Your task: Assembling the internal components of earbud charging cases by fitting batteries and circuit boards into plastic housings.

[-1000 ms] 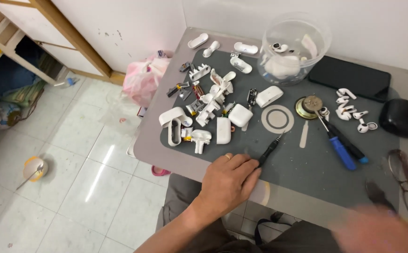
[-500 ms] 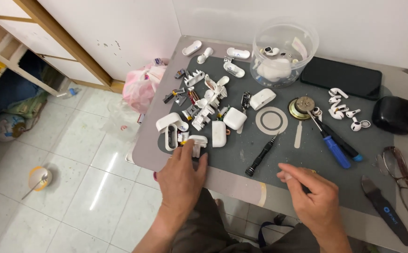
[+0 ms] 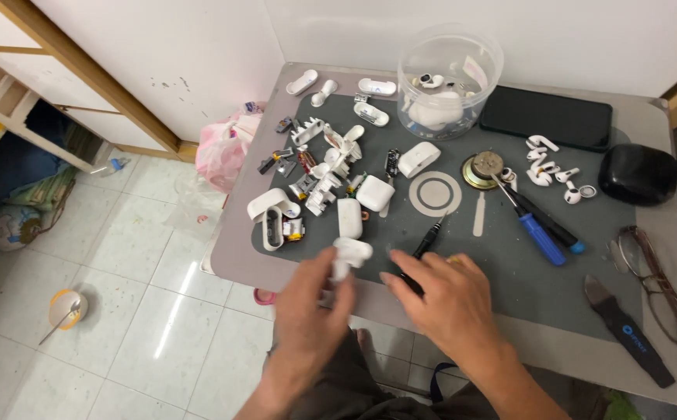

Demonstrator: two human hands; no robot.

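My left hand (image 3: 307, 307) is at the near edge of the dark grey mat (image 3: 502, 264), its fingers pinching a white earbud-case piece (image 3: 352, 253), blurred by motion. Close beside it, my right hand (image 3: 451, 299) has its fingertips closed on the lower end of a thin black screwdriver (image 3: 429, 239) that lies on the mat, tip pointing away from me. Just beyond both hands is a heap of white case shells and small parts (image 3: 331, 175).
The grey table (image 3: 665, 124) holds a clear plastic tub (image 3: 449, 82) of white parts, a black phone (image 3: 544, 117), a black pouch (image 3: 638, 173), a blue-handled screwdriver (image 3: 540, 237), a round speaker (image 3: 482, 169), a white ring (image 3: 435, 194), loose earbuds (image 3: 548, 165), glasses (image 3: 657, 284) and a black pry tool (image 3: 626, 328). Tiled floor lies to the left.
My left hand has lifted the white piece from the heap's edge and moved right. My right hand has moved left and closed on the black screwdriver.
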